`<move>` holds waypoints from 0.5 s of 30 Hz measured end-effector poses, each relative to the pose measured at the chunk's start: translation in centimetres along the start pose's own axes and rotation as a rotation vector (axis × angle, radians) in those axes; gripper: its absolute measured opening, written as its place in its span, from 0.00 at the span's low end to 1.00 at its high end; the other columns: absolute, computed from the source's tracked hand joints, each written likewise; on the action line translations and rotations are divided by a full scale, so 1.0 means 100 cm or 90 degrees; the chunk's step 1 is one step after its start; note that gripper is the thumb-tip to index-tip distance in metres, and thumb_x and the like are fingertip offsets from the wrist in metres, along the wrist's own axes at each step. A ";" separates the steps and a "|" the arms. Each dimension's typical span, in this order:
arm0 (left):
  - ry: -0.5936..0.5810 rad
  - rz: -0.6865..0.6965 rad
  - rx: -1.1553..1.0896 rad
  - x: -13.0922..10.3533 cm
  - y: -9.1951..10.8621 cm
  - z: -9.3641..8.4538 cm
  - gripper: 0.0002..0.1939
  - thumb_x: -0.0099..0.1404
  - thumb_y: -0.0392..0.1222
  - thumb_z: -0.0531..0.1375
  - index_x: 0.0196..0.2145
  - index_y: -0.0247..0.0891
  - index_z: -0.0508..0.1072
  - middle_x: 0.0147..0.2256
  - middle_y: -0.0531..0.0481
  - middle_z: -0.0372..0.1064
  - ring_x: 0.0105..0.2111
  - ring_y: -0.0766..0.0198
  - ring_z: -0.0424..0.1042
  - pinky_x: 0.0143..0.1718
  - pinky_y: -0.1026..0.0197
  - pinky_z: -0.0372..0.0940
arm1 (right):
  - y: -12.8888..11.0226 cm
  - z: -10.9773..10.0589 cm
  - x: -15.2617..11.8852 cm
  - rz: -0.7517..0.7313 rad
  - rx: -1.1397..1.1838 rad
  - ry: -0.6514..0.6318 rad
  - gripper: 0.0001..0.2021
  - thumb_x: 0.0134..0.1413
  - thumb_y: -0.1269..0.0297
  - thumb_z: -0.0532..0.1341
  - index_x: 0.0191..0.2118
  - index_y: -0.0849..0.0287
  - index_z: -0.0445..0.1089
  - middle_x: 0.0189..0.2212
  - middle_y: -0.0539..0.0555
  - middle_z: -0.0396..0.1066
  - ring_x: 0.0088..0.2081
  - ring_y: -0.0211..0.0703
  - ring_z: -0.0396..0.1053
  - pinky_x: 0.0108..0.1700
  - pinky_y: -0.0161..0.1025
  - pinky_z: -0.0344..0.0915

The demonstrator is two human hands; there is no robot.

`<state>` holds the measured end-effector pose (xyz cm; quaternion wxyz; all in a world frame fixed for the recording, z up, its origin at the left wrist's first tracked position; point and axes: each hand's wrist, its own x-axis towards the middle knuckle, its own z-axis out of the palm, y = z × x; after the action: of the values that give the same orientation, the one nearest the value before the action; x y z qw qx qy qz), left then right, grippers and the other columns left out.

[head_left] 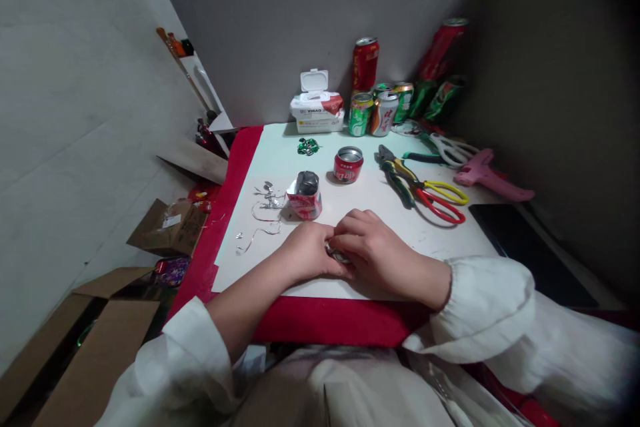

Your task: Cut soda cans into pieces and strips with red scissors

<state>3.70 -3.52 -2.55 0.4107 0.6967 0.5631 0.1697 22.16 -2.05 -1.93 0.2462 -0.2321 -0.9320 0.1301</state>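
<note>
My left hand [315, 250] is closed around a small silvery piece [337, 253], low over the front of the white table sheet. Over the same piece curl the fingers of my right hand [370, 243]. Only a sliver shows between the fingers, so its full shape is hidden. Just beyond my left hand stands a cut red-and-white can [306, 205] with a ragged edge and a dark lump in its top. Farther back is a short red can section [349, 167], open at the top. Thin metal strips [265, 232] and silvery scraps [270, 195] lie to the left.
Pliers [395, 173] and scissors with red and yellow handles [440, 203] lie on the right, near a pink tool [493, 177] and a dark flat panel [530, 250]. Several drink cans [361, 113] and a wipes pack [317, 112] line the back. Cardboard boxes [100, 340] stand lower left.
</note>
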 end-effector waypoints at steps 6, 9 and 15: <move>-0.012 0.014 -0.010 -0.001 0.001 0.000 0.22 0.40 0.50 0.76 0.30 0.35 0.79 0.22 0.58 0.64 0.25 0.66 0.62 0.25 0.64 0.51 | 0.006 -0.014 0.004 -0.020 0.115 -0.042 0.04 0.59 0.72 0.64 0.37 0.59 0.77 0.36 0.56 0.76 0.43 0.49 0.67 0.45 0.46 0.56; -0.005 0.031 -0.010 -0.002 0.002 -0.001 0.24 0.41 0.51 0.76 0.35 0.36 0.81 0.22 0.58 0.64 0.25 0.66 0.60 0.25 0.64 0.51 | 0.018 -0.022 -0.001 0.044 0.114 0.061 0.07 0.61 0.74 0.60 0.37 0.60 0.76 0.34 0.57 0.74 0.40 0.48 0.66 0.45 0.46 0.58; 0.000 0.064 -0.028 0.000 0.000 -0.002 0.31 0.41 0.50 0.77 0.45 0.38 0.82 0.32 0.51 0.77 0.33 0.57 0.71 0.32 0.63 0.60 | 0.013 -0.022 -0.016 0.066 -0.016 0.004 0.09 0.61 0.74 0.59 0.37 0.61 0.78 0.32 0.59 0.72 0.39 0.50 0.65 0.42 0.46 0.55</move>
<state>3.52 -3.46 -2.41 0.4168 0.7150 0.5236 0.2020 24.96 -1.47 -1.17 0.2389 -0.2835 -0.9196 0.1302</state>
